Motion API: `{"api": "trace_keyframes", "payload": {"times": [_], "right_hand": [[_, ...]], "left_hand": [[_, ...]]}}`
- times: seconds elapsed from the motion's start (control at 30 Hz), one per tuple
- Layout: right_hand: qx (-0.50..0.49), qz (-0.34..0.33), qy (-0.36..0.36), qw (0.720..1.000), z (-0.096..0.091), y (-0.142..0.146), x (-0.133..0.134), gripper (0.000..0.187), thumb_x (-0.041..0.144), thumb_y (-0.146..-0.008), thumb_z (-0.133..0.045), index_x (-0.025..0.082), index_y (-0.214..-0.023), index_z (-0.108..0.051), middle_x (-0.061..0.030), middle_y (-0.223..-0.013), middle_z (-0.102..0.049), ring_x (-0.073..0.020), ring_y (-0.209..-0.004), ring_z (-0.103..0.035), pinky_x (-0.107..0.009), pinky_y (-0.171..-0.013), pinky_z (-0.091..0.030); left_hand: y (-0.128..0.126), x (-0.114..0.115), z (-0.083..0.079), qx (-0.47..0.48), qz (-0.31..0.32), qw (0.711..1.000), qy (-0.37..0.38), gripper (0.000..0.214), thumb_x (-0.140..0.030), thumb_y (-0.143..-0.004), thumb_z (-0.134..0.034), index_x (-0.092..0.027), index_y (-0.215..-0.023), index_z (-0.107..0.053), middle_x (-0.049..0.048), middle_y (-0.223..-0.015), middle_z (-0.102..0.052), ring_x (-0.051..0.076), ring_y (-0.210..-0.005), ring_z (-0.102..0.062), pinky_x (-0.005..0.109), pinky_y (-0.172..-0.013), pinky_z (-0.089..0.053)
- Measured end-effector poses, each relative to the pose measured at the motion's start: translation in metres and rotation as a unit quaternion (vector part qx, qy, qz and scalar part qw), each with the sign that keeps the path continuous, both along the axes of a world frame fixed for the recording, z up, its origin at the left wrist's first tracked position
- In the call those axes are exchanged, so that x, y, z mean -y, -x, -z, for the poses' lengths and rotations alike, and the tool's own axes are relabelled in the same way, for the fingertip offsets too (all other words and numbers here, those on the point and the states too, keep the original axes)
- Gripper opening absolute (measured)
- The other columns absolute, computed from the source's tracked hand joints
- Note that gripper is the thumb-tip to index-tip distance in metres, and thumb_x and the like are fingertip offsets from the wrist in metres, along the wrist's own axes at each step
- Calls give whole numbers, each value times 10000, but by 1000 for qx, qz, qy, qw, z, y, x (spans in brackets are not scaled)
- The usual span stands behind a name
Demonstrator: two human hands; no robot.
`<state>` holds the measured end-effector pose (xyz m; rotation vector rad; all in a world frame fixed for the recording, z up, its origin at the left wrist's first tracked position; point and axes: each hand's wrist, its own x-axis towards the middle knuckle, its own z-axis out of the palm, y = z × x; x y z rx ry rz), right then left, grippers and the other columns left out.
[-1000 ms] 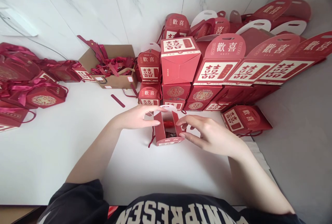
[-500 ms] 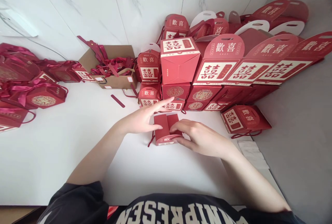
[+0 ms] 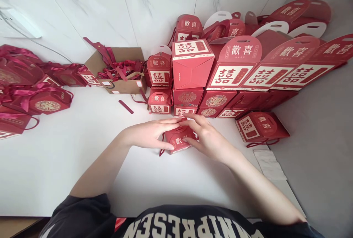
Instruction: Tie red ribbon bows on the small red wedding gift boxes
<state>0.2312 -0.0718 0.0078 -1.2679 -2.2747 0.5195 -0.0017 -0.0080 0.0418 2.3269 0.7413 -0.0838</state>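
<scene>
A small red gift box (image 3: 178, 141) with a rounded, printed flap stands on the white table, a dark red cord at its left side. My left hand (image 3: 150, 133) grips it from the left, thumb at the near left edge and fingers along the far top. From the right, my right hand (image 3: 209, 137) holds the same box. Its thumb presses on the front flap and its fingers reach over the far side. The fingers partly hide the top of the box. Just behind stand stacked red gift boxes (image 3: 187, 96).
At the right, more printed boxes (image 3: 230, 76) are piled against the wall, and one box (image 3: 261, 126) lies apart. A cardboard carton (image 3: 124, 87) of red ribbons stands behind left, with a loose red strip (image 3: 126, 106) before it. Ribboned boxes (image 3: 52, 100) lie far left, tissues (image 3: 269, 164) right.
The flap with the printed characters has folded up over the top of the box. My right hand has moved up over the flap, and my left fingers have come down onto the box.
</scene>
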Motion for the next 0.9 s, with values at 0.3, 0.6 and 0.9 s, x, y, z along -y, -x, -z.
{"api": "trace_keyframes", "payload": {"times": [0.3,0.6,0.9], "right_hand": [[12,-40,-16,999,-2,3,0,105,217,-925,-530,198,-989,-611,-118,-1208,-586,-252,-1146,-544,-451,-981,-466],[17,2,-44,999,-6,-1,1,129,179,-915,-530,199,-1023,-599,-137,-1282,-537,-283,-1162,-533,-475,-950,-484],[-52,12,-78,996,-50,-3,-9,103,227,-936,-507,223,-1001,-588,-108,-1287,-550,-262,-1172,-548,-447,-977,-471]], "left_hand": [[3,-4,10,23,3,1000,20,848,-486,-775,-687,-338,-1497,-269,-9,-1596,-176,274,-1461,-207,365,-1192,-235],[27,-2,-30,2,-87,995,52,392,-431,-875,-566,-311,-1246,-614,3,-1109,-719,193,-1025,-667,280,-873,-523],[122,-107,-10,63,-609,726,-311,208,-335,-815,-584,-168,-902,-672,61,-956,-707,236,-933,-645,357,-915,-474]]}}
